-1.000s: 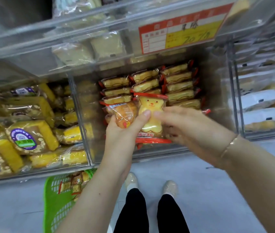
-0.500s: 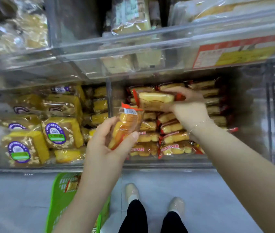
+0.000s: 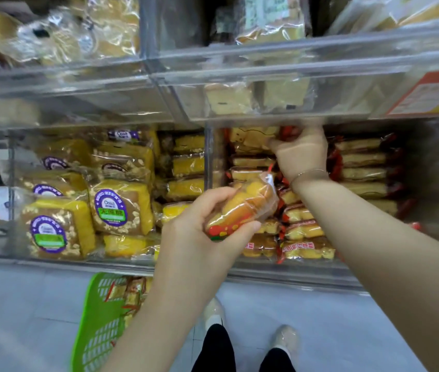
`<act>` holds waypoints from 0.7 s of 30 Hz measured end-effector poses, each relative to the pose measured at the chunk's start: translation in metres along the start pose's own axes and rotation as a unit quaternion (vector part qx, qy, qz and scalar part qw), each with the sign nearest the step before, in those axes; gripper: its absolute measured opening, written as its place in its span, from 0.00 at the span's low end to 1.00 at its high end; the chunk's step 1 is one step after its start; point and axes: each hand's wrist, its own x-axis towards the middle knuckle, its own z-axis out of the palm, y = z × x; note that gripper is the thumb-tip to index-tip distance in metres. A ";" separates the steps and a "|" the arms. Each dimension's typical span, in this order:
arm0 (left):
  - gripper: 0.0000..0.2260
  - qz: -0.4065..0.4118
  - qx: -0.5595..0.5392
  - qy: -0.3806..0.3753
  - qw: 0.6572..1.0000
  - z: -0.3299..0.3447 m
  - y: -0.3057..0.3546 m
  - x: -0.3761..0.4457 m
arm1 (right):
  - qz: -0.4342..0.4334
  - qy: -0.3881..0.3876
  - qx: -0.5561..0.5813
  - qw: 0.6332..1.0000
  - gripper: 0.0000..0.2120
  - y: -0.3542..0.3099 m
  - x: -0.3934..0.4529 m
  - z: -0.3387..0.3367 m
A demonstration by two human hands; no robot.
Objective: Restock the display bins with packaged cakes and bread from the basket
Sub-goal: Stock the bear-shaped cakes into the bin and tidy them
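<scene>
My left hand (image 3: 207,224) grips a clear-wrapped orange bun packet (image 3: 242,208) in front of the lower clear display bin (image 3: 293,272). My right hand (image 3: 300,149) reaches deep into that bin and holds a bear-shaped yellow cake packet (image 3: 253,135) at the top of the left stack. Rows of red-edged cake packets (image 3: 304,232) fill the bin. The green basket (image 3: 97,326) stands on the floor at lower left with several packets inside.
The neighbouring bin on the left holds yellow cakes with purple labels (image 3: 111,208). An upper clear bin (image 3: 266,76) with pale bread overhangs the lower one; a red and yellow price tag (image 3: 435,95) hangs at right. My feet (image 3: 282,339) stand on the grey floor.
My right hand has carried the bear cake up and further back into the bin. My left hand has turned the bun packet and drifted right. The view has shifted.
</scene>
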 end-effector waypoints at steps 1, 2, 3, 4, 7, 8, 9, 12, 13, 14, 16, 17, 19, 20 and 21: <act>0.17 0.016 0.019 -0.008 1.000 0.001 0.001 0.000 | 0.007 0.002 0.000 1.000 0.23 0.002 -0.002 -0.001; 0.19 0.034 0.040 -0.016 0.998 0.003 0.001 0.001 | 0.011 0.001 -0.006 1.000 0.24 0.005 -0.002 -0.003; 0.20 0.055 0.062 -0.023 0.996 0.005 0.002 0.002 | 0.012 0.001 -0.018 1.000 0.25 0.006 -0.003 -0.005; 0.21 0.071 0.081 -0.027 0.994 0.008 0.002 0.003 | 0.014 0.002 -0.028 1.000 0.24 0.008 -0.003 -0.009; 0.21 0.063 0.110 -0.033 0.991 0.018 0.004 0.006 | 0.055 -0.013 -0.012 0.998 0.19 0.008 -0.004 -0.019; 0.20 0.053 0.117 -0.037 0.991 0.022 0.004 0.007 | 0.070 -0.024 -0.010 0.997 0.17 0.007 -0.004 -0.022; 0.19 0.049 0.129 -0.042 0.990 0.025 0.003 0.008 | 0.083 -0.037 -0.006 0.996 0.15 0.005 -0.005 -0.025; 0.18 0.083 0.173 -0.050 0.980 0.032 0.004 0.009 | 0.127 -0.080 0.049 0.987 0.09 -0.007 -0.009 -0.038; 0.18 0.102 0.181 -0.049 0.977 0.034 0.003 0.010 | 0.151 -0.108 0.055 0.981 0.09 -0.012 -0.012 -0.046; 0.18 0.118 0.182 -0.045 0.975 0.035 0.002 0.011 | 0.185 -0.154 0.048 0.969 0.11 -0.018 -0.016 -0.056; 0.20 0.145 0.170 -0.028 0.974 0.038 0.001 0.010 | 0.261 -0.305 0.015 0.916 0.19 -0.024 -0.025 -0.081; 0.21 0.157 0.167 -0.020 0.973 0.041 0.001 0.010 | 0.291 -0.392 0.016 0.873 0.22 -0.025 -0.030 -0.093; 0.20 0.179 0.166 -0.011 0.970 0.046 0.001 0.011 | 0.315 -0.502 0.093 0.800 0.22 -0.022 -0.044 -0.114; 0.20 0.182 0.163 -0.018 0.969 0.049 0.001 0.011 | 0.315 -0.508 0.151 0.788 0.22 -0.020 -0.049 -0.121; 0.20 0.172 0.156 -0.038 0.972 0.051 0.002 0.010 | 0.312 -0.486 0.202 0.791 0.23 -0.017 -0.053 -0.125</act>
